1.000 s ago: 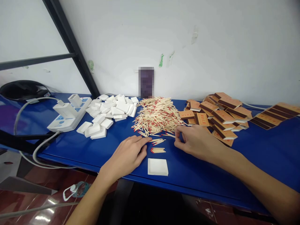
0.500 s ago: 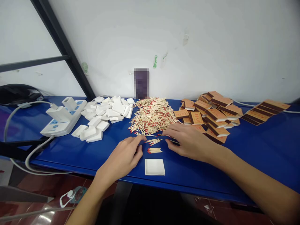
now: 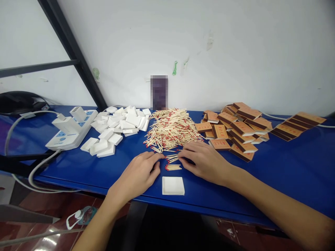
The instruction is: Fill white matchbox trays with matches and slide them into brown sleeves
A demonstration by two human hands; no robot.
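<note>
Red-headed matchsticks (image 3: 172,159) lie in a small loose group on the blue table. My left hand (image 3: 143,167) rests at their heads, index fingertip touching them and thumb held apart, with nothing in its grasp. On the other side, my right hand (image 3: 202,160) has bent fingers, index and thumb tips closed around the tail ends of that group. Just below is a neater small row of matchsticks (image 3: 173,167). Nearer the table edge sits a white matchbox tray (image 3: 173,185). Behind the hands rises a big heap of matchsticks (image 3: 172,129).
White matchbox trays (image 3: 112,125) are piled at left, beside a power strip (image 3: 70,134) with plugs and cables. Orange-brown matchbox sleeves (image 3: 240,129) are heaped at right, with more sleeves (image 3: 298,125) in a row beyond. A black frame post (image 3: 75,59) stands at left.
My right hand has moved left and slightly down, its fingertips reaching the ends of the upper matchstick group. My left hand stays nearly in place at the match heads.
</note>
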